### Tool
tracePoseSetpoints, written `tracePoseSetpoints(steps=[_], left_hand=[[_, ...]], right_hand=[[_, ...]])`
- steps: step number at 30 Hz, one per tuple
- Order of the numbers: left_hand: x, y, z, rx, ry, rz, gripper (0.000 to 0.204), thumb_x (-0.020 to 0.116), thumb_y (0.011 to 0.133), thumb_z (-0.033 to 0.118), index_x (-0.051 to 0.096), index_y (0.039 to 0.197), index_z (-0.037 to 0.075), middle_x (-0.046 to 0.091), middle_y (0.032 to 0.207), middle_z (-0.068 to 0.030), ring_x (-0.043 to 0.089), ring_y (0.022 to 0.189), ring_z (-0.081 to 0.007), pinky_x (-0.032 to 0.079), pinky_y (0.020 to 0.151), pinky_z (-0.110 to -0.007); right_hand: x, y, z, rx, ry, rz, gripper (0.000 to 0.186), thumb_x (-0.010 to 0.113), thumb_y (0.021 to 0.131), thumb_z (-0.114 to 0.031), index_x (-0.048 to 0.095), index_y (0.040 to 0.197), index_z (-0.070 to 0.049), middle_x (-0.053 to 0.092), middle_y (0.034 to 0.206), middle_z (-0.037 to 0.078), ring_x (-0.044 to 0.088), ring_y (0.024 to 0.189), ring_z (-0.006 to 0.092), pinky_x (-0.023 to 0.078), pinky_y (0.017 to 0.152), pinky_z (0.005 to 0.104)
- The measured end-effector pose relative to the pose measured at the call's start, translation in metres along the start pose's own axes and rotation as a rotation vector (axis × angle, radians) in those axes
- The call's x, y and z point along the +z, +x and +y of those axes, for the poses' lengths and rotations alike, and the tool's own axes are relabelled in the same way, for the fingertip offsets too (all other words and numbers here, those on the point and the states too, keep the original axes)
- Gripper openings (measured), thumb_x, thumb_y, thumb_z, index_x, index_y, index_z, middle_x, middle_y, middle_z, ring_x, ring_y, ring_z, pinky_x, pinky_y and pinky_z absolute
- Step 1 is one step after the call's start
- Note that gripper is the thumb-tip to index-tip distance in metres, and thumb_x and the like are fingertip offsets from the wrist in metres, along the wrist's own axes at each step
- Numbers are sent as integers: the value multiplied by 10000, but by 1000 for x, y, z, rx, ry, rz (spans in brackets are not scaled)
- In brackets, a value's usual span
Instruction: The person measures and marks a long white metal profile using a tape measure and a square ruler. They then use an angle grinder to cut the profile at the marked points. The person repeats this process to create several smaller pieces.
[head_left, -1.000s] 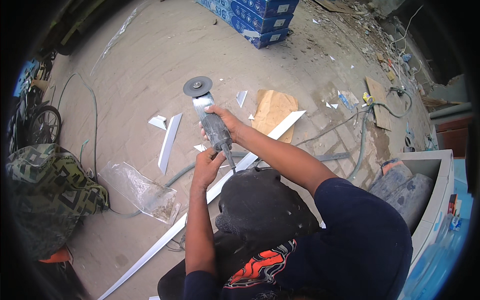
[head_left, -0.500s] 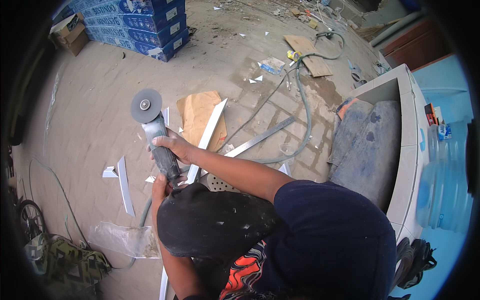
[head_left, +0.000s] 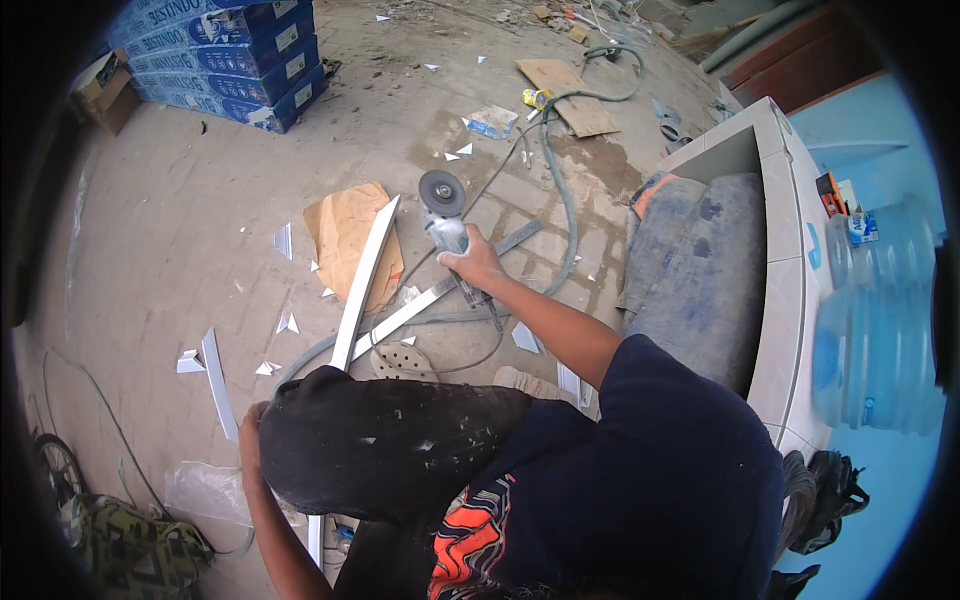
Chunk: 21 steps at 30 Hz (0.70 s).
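Note:
My right hand (head_left: 474,264) is closed around the body of an angle grinder (head_left: 443,192), whose dark round disc points away from me. A cord runs from the grinder's rear end. Below it, a long white trim strip (head_left: 366,278) lies over a piece of brown cardboard (head_left: 325,228) and runs back toward my knee. A flat metal bar (head_left: 518,238) lies slantwise on the ground under the grinder. My left hand (head_left: 253,438) is beside my dark-clothed knee (head_left: 390,440), its fingers mostly hidden behind the knee. A short white strip (head_left: 218,385) lies nearby.
Several white offcuts (head_left: 284,242) are scattered about. A green hose (head_left: 565,170) curves across the paving. Blue boxes (head_left: 225,65) are stacked far left. At right, a grey cloth (head_left: 695,270) hangs by a tiled ledge (head_left: 785,250) bearing a blue water jug (head_left: 880,350).
My right hand has carried the grinder rightward, away from my knee. My left hand has left the grinder's rear end and moved down beside the knee. The view has shifted.

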<state>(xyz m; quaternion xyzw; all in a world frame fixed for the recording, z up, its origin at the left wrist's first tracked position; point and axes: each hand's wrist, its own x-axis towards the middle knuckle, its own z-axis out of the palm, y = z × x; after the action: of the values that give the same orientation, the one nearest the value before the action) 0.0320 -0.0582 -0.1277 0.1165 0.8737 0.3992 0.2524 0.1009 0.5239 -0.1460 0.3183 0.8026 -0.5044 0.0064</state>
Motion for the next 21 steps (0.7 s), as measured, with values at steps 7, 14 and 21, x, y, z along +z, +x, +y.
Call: tracePoseSetpoints(steps=[7,14,21], left_hand=[[-114,-150,-72,-410,539,123,416,777,965,258,716,1239,-50,765,1111,-281,745,1065,-425,573,942,-503],[-105,-249,-91,-628,333,248,416,756,1018,294,721,1256,-45,786,1152,-248,776,1019,-379,598,900,-476],[-68,-195,-23,-725,142,54,496,725,1063,312,663,1368,-75,778,1199,-256,757,1123,-352,593,955,-447]], right_hand=[[-150,-4,186,490,-299,660,973,858,813,-473,485,1568,13,561,1555,274,541,1464,416,445,1223,512],[-158,-17,233,535,-181,689,977,873,791,-510,516,1536,11,555,1548,269,546,1443,427,449,1209,522],[-144,-14,269,586,-407,740,1037,862,818,-535,449,1609,-7,479,1634,257,450,1529,426,389,1265,510]])
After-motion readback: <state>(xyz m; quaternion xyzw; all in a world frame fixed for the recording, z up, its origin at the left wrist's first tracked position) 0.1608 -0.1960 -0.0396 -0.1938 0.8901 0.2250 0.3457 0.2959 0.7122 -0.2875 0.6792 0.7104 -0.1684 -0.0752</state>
